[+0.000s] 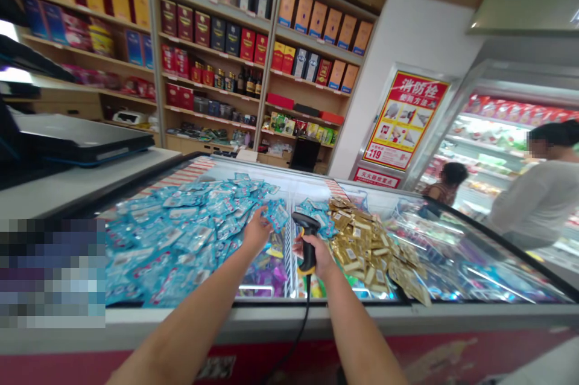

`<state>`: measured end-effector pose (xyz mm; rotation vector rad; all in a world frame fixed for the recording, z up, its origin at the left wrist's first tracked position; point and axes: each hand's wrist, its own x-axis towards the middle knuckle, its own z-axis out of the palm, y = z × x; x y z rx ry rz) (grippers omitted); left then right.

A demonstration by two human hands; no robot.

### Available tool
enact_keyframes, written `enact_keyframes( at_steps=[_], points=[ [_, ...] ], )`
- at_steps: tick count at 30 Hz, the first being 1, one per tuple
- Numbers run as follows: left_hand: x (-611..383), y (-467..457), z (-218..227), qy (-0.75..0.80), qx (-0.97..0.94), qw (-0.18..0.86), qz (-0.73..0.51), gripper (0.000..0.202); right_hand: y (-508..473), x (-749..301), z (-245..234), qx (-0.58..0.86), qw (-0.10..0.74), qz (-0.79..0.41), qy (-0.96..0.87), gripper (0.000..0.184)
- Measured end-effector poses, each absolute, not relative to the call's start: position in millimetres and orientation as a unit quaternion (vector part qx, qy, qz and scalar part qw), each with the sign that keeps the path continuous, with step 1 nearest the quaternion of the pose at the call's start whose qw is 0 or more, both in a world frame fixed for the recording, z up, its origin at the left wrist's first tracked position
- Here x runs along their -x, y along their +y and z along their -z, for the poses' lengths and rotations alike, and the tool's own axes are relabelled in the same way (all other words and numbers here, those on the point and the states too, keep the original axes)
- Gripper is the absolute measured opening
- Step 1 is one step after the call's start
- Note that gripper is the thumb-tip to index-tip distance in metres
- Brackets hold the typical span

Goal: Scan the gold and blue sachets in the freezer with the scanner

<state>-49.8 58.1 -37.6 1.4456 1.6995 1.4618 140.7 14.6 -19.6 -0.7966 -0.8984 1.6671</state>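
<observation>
My left hand (257,229) pinches a small blue packet (277,215) lifted from the heap of blue packets (181,234) on the freezer's glass lid (434,252). My right hand (316,252) grips the yellow handle of a black barcode scanner (306,229), whose head points toward the held packet. The scanner's black cable hangs down over the freezer's front edge. A pile of gold packets (362,240) lies just right of the scanner.
A grey counter (72,183) with a dark closed device stands at the left. Shelves of boxed goods and bottles (217,41) fill the back wall. Two people (538,192) stand at the right beside a chilled display case. A red and yellow sign (404,120) hangs on the wall.
</observation>
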Motion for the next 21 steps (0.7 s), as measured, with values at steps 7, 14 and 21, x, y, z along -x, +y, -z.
enact_keyframes(
  at_steps=[7,14,21],
  points=[
    [50.6,50.2,30.3,0.617,-0.560,0.228,-0.504,0.045,18.2,-143.3,24.8,0.313,0.516,-0.700,-0.381,0.019],
    [51.9,57.6,40.0,0.608,-0.562,0.224,-0.514,0.046,23.5,-143.6,32.1,0.279,0.518,-0.720,-0.368,0.019],
    [49.4,57.9,40.1,0.620,-0.614,0.172,-0.457,0.044,24.2,-144.7,33.4,0.283,0.520,-0.716,-0.371,0.022]
  ],
)
